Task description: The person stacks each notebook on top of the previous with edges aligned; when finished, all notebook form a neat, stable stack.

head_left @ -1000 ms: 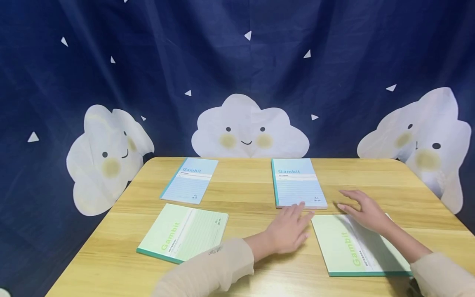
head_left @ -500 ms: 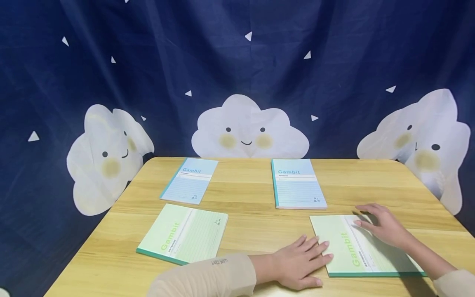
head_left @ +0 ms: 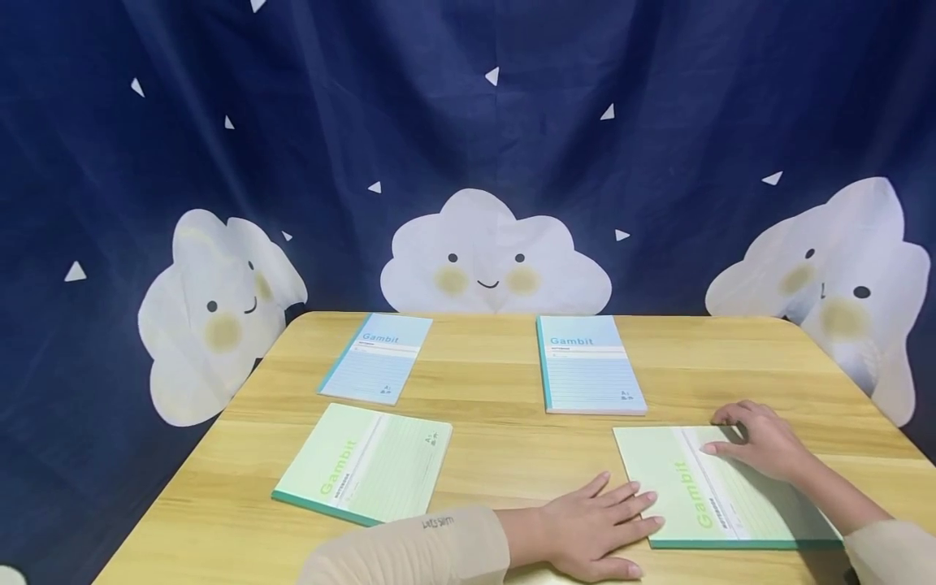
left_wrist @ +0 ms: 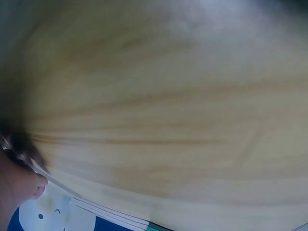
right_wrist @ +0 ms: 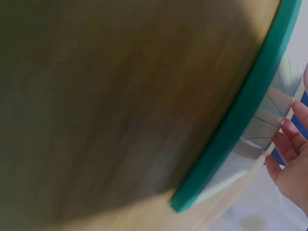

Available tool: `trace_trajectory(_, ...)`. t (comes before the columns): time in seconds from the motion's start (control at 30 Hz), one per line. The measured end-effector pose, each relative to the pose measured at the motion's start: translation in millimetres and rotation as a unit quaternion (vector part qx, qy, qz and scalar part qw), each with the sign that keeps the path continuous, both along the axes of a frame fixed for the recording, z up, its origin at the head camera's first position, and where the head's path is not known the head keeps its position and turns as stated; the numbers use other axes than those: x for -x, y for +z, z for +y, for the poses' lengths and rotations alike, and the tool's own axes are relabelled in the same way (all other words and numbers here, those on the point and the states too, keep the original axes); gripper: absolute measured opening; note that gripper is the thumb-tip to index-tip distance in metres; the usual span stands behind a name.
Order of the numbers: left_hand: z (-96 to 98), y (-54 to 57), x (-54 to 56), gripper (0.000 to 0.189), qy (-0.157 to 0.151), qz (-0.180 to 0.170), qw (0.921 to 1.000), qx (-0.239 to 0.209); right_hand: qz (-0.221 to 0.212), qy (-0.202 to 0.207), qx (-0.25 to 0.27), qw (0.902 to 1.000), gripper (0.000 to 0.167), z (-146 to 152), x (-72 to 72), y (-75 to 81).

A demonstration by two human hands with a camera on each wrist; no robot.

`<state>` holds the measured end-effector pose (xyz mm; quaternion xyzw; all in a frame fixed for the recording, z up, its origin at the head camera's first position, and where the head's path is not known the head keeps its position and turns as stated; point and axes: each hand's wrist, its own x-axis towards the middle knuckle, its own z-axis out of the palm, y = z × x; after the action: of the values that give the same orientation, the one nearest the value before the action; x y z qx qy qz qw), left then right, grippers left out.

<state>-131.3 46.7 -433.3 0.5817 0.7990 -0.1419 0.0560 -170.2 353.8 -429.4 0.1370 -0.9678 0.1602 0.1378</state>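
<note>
In the head view, a green Gambit notebook (head_left: 775, 504) lies flat at the right front, its teal spine toward the person. My left hand (head_left: 595, 528) rests on the table beside it, fingers spread, fingertips touching its left edge. At its far edge, my right hand (head_left: 760, 443) has bent fingers over the edge and the thumb on the cover. The right wrist view shows the teal spine (right_wrist: 236, 113) close up, with the right fingers (right_wrist: 288, 144) at the far edge. Part of the left hand (left_wrist: 19, 185) appears in the left wrist view.
Another green notebook (head_left: 366, 467) lies turned at the left front. Two blue Gambit notebooks lie farther back, a left one (head_left: 376, 357) and a middle one (head_left: 591, 366). A dark blue curtain (head_left: 468, 122) with clouds hangs behind the wooden table (head_left: 497, 455).
My left hand has moved back from the blue middle notebook toward the person, to the green notebook's left edge. My right hand has moved right and come down onto its far edge.
</note>
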Motion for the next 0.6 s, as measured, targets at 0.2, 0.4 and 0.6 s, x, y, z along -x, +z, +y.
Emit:
trace_trajectory(0.2,1.0,1.2,2.2,0.063,0.008,0.002,1.0000,0.003,-0.034,-0.005,-0.021,0.9992,0.037,6,-1.2,1.5)
trace_trajectory(0.4,9.8,2.5,5.1,0.062,0.023,0.009,0.9997,0.002,-0.045,-0.010,-0.049,0.9977,0.039,15,-7.5,3.6)
trace_trajectory(0.6,20.5,5.3,7.0,0.062,0.033,0.007,0.9994,-0.005,-0.081,-0.019,-0.047,0.9954,0.039,24,-17.2,7.7)
